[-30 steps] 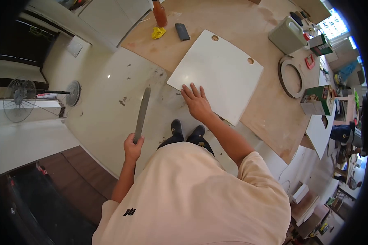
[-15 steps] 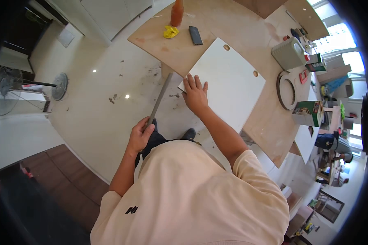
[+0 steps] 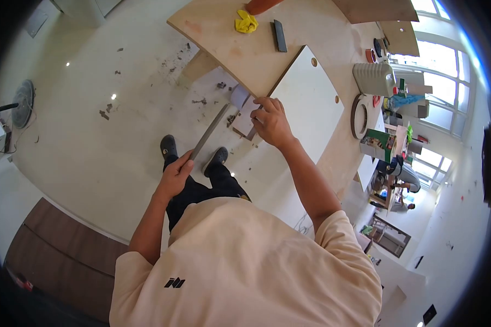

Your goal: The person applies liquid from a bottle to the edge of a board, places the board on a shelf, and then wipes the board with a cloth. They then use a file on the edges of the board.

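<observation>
My left hand (image 3: 175, 175) is wrapped round the lower end of a long flat grey bar (image 3: 210, 132), which slants up and to the right over the floor. At the near left corner of a white panel (image 3: 309, 103), the fingers of my right hand (image 3: 271, 121) are bent around its edge. Two round holes show near the panel's far edge, and its left edge is dark. The panel lies on a light brown wooden table (image 3: 223, 41). The bar's upper end is a short way left of my right hand, not touching it.
On the table are a yellow crumpled cloth (image 3: 246, 22), a dark flat block (image 3: 279, 36), an orange bottle (image 3: 262, 5), a beige canister (image 3: 373, 78) and a ring-shaped piece (image 3: 360, 116). Debris lies on the floor. Other people stand at the far right. A fan (image 3: 23, 103) is at left.
My right hand has gone from lying flat on the panel to curling around its corner edge. The view has shifted, and the panel appears tilted or turned slightly.
</observation>
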`<state>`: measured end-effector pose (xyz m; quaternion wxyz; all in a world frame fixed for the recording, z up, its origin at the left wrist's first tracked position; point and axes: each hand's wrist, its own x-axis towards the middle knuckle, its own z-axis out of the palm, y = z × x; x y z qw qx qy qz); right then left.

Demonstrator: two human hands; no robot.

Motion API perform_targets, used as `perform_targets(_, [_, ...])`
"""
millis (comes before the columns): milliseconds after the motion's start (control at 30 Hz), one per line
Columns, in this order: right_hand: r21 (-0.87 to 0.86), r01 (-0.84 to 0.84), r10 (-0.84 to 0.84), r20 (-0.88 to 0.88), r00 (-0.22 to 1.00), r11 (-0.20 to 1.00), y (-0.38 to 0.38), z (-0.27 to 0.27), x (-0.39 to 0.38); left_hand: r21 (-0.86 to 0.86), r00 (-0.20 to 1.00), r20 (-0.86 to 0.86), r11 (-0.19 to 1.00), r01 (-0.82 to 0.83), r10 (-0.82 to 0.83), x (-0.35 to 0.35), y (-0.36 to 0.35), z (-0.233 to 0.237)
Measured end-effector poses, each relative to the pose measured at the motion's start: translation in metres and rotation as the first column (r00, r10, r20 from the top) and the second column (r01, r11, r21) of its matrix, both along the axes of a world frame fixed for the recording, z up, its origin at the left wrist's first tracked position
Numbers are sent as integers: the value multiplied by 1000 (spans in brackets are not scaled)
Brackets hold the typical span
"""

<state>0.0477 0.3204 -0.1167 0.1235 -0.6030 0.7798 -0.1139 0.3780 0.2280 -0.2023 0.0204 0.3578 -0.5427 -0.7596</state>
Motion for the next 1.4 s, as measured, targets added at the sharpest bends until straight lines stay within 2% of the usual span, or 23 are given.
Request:
perform_targets(133, [-6, 43, -42, 71, 997, 999, -1, 4, 1, 79, 999, 33, 997, 23, -25, 13, -12, 1])
perform_targets(267, [-49, 144, -134, 167, 977, 988, 8, 4, 4, 81, 998, 40, 996, 38, -41, 19, -16, -7])
perform_targets(367, [26, 195, -196, 60, 979, 980, 8, 16, 13, 80, 999, 10, 996, 34, -35, 19, -18, -7])
perform_targets(400, [72, 215, -213, -25, 977, 974, 10, 15, 17, 73, 999, 9, 996, 41, -42, 18, -20, -4])
perform_targets(467, [155, 262, -230, -194, 953, 953, 17, 5, 23, 50, 998, 3, 997, 66, -66, 15, -19, -4])
perform_targets(567, [233, 300, -228, -289, 930, 925, 33, -24, 16, -6, 995, -20, 995, 96, -96, 11, -11, -13])
perform_targets(667, [176, 287, -222, -315, 923, 942, 39, -36, 19, -40, 996, -43, 997, 73, -75, 5, 1, -10])
perform_targets(733, [170, 284, -222, -313, 923, 944, 44, -37, 21, -19, 997, -23, 997, 69, -69, -4, 1, 15])
perform_targets(867, [154, 216, -169, -268, 948, 964, 65, -34, 33, -14, 998, -42, 999, 46, -46, -17, 29, 21])
perform_targets(933, [205, 172, -119, -246, 962, 964, 72, -24, 38, 54, 998, -22, 996, 68, -67, -27, 41, 35])
perform_targets(1000, [248, 133, -76, -228, 971, 959, 76, -9, 41, -20, 997, -76, 1000, 21, -23, -37, 69, 21])
perform_targets(1100, [256, -29, 34, -17, 999, 966, 79, 14, 19, -122, 987, -145, 989, -88, 70, -53, 101, 13])
perform_targets(1200, [115, 179, -164, -135, 977, 977, 90, -27, -50, -111, 991, -113, 991, -79, 66, -59, 117, 15])
perform_targets(1267, [137, 470, -453, -140, 881, 872, 77, -33, -68, -101, 995, -89, 994, -48, 39, -59, 119, 22])
perform_targets(1400, [119, 521, -494, -199, 847, 845, 68, -38, -59, -127, 997, -70, 991, -34, 25, -57, 120, 22])
